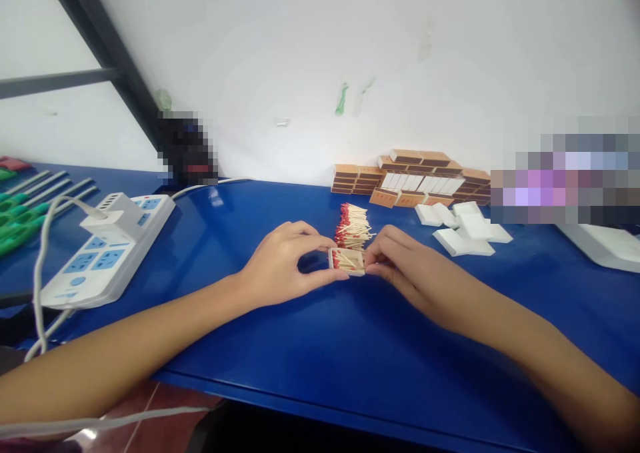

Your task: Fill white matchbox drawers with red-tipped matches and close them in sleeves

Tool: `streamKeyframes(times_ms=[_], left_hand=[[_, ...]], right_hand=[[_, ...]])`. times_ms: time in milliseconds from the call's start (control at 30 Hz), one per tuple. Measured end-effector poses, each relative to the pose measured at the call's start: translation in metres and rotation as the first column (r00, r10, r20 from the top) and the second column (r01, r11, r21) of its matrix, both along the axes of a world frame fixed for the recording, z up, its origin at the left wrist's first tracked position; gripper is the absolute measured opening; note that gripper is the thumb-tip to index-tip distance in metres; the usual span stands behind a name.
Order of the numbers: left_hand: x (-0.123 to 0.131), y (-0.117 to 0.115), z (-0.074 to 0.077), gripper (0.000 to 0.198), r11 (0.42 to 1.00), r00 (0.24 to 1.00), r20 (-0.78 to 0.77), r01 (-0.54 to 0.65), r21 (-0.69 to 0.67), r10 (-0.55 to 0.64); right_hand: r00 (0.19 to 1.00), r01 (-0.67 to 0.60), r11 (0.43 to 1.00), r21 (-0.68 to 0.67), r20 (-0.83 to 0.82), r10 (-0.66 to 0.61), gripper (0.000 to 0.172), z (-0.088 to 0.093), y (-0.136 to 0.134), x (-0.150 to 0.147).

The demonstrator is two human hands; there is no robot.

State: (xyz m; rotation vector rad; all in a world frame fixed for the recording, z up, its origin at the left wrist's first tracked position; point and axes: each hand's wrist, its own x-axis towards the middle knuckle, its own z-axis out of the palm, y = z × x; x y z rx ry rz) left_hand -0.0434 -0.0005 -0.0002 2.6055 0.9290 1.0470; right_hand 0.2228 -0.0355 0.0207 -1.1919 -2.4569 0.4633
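A small white matchbox tray with red-tipped matches in it rests on the blue table. My left hand pinches the tray's left end between thumb and fingers. My right hand holds its right end with curled fingers. Just behind the tray lies a loose pile of matches, red heads pointing left and away.
Stacked brown matchboxes line the wall, with white inner trays among them. Several empty white trays lie to the right. A white power strip with cable sits at left, green-handled tools beyond it. The table's front edge is near.
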Motion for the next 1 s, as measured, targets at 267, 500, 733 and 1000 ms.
streamKeyframes(times_ms=[267,500,733,1000], left_hand=[[0.001,0.0,-0.001,0.042,0.995,0.995,-0.001,0.1,0.0,-0.1],[0.002,0.0,0.0,0.041,0.994,0.994,0.022,0.105,-0.007,-0.105],[0.001,-0.001,0.003,0.036,0.996,0.997,0.075,0.022,-0.091,-0.016],[0.005,-0.006,0.004,0.036,0.995,0.992,0.122,0.041,-0.088,-0.03]], right_hand=[[0.995,0.021,0.994,0.107,0.095,-0.031,0.02,-0.004,0.002,0.002],[1.0,0.006,0.99,0.144,0.029,-0.01,0.018,-0.002,0.002,0.004],[0.994,0.04,0.973,0.227,-0.104,-0.016,0.014,0.008,0.002,0.013],[0.971,0.118,0.951,0.284,-0.232,-0.051,0.008,0.003,-0.005,-0.011]])
